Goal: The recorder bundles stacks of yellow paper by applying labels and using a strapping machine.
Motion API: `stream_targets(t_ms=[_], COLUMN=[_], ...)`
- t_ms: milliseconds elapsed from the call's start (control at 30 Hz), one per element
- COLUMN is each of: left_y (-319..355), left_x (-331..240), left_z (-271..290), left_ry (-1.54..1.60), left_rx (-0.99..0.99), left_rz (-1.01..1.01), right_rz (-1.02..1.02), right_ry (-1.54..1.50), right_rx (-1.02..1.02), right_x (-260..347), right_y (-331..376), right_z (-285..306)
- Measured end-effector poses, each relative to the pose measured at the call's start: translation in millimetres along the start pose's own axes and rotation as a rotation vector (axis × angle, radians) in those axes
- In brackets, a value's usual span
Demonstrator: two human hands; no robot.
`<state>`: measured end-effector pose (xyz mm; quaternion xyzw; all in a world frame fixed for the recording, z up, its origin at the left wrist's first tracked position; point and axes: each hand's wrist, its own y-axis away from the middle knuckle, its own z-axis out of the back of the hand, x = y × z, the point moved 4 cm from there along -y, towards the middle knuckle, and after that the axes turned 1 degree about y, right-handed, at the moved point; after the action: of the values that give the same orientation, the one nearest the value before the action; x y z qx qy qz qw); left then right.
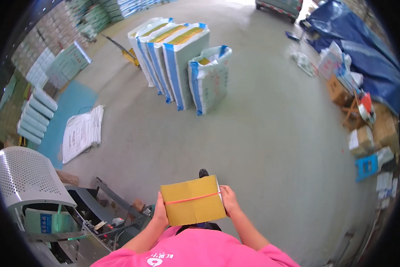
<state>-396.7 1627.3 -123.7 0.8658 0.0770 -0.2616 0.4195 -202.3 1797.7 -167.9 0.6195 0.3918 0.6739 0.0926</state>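
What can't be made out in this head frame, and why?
All in the head view:
Mustard bundle: underside, facing away from the camera.
Left hand and right hand: most fingers, hidden by the bundle.
Black shoe: all but the front, behind the bundle.
Vehicle: upper part, cut off by the top edge.
White-and-blue sacks: lower contents, hidden by sack walls.

Matt card bundle [193, 212] above a smooth, faintly glossy floor [275, 147].
The bundle is faced with dull card and crossed by a smooth red band [192, 198]. Toward the floor's far edge, slightly shiny, plastic-looking sacks [175, 66] are seen. Along its right edge, a creased, semi-gloss tarpaulin [365, 58] and a smooth plastic stool [366, 168] are shown; at its near left corner, a machine cover [30, 173] is formed of perforated metal.
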Motion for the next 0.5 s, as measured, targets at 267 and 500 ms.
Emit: stream_targets(t_ms=[267,500], left_y=[-219,-384], left_x=[-23,-4], left_z=[-115,-165], left_ry=[0.036,-0.168], left_rx=[0.011,-0.137], left_rz=[0.319,0.247], right_rz=[0.238,-0.196], right_ry=[0.623,0.274], right_rx=[0.043,0.034], right_x=[101,156], right_y=[-233,-400], right_z=[64,101])
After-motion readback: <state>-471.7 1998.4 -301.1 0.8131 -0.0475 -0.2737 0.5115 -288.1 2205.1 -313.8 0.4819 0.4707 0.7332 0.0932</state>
